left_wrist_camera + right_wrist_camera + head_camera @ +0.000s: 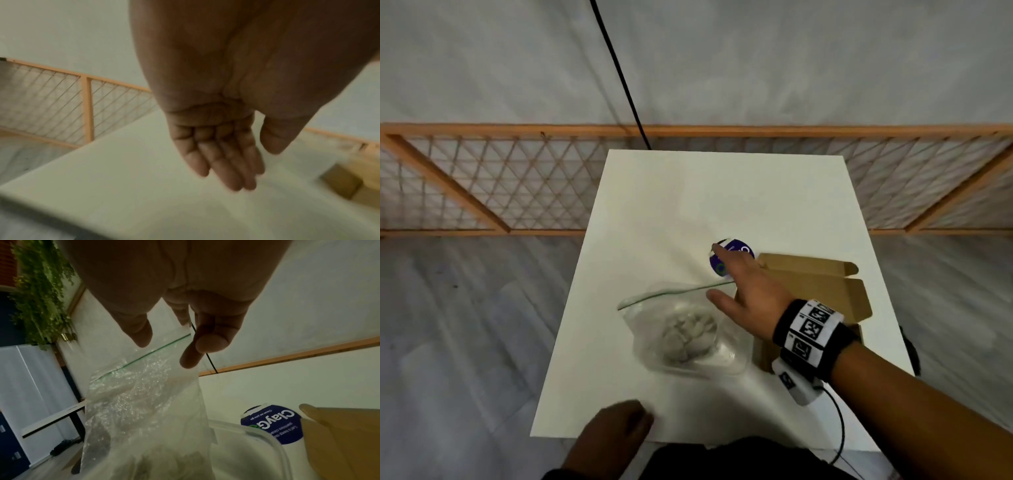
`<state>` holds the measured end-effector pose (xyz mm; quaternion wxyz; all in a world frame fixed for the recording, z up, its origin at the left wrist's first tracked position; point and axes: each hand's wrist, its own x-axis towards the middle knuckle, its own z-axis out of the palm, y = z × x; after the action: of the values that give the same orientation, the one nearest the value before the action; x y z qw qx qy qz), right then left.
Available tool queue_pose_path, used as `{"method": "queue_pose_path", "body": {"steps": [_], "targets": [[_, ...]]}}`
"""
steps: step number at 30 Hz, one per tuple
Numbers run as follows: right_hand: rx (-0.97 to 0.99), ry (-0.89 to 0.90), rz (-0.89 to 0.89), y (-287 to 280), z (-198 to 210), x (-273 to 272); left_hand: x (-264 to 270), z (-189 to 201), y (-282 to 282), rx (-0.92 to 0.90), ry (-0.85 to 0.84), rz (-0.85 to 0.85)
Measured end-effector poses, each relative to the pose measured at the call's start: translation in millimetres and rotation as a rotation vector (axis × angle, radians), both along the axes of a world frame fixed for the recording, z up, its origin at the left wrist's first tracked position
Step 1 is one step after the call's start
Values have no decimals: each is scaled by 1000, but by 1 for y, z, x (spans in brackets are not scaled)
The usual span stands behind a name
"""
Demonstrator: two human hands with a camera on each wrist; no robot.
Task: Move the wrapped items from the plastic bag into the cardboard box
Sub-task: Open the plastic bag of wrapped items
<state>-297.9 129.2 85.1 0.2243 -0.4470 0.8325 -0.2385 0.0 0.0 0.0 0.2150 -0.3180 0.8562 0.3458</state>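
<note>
A clear zip bag [650, 308] lies in the middle of the white table [688, 192] with pale wrapped items [688, 332] bunched inside. The open cardboard box [825, 298] stands to its right. My right hand [714, 272] reaches over the bag's green zip edge with thumb and fingers spread and nothing held. In the right wrist view the right hand [164, 352] hovers just above the bag [144, 402], beside the box [339, 443]. Whether a finger touches the bag's corner is unclear. My left hand [626, 421] hangs over the near table edge; its fingers [226, 162] are straight and empty.
A clear plastic tub [722, 366] sits under the bag. A round purple-labelled pack [736, 250] lies beyond my right hand, next to the box. A wooden lattice fence [482, 178] runs behind the table, and a black cable [619, 75] slants down to its far edge.
</note>
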Motion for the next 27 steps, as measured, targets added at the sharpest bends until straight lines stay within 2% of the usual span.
{"method": "queue_pose_path", "body": {"steps": [4,5,6,9,11,13,16,19,22,25,27], "targets": [[-25,43,29,-8,-14,-3,-31,69,-13,-288,661,226],[-44,57,43,-7,-16,-4,-40,82,-20,-353,763,248],[-42,59,55,-6,-16,-4,-48,88,-32,-431,797,244],[-56,19,81,-3,-7,1,-66,89,-61,-461,545,73],[-69,-21,113,1,7,7,-73,84,-69,-392,397,-48],[-71,-52,119,7,22,13,-78,94,-70,-258,446,-54],[-105,-175,97,23,52,19,-77,126,-67,-48,493,33],[-128,-423,102,43,88,19,-71,168,-59,107,583,72],[-63,-727,149,60,117,15,-68,203,-43,272,663,74],[55,-841,171,67,110,12,-69,202,-32,379,588,44],[116,-849,150,68,87,14,-73,183,-32,407,480,8]]}}
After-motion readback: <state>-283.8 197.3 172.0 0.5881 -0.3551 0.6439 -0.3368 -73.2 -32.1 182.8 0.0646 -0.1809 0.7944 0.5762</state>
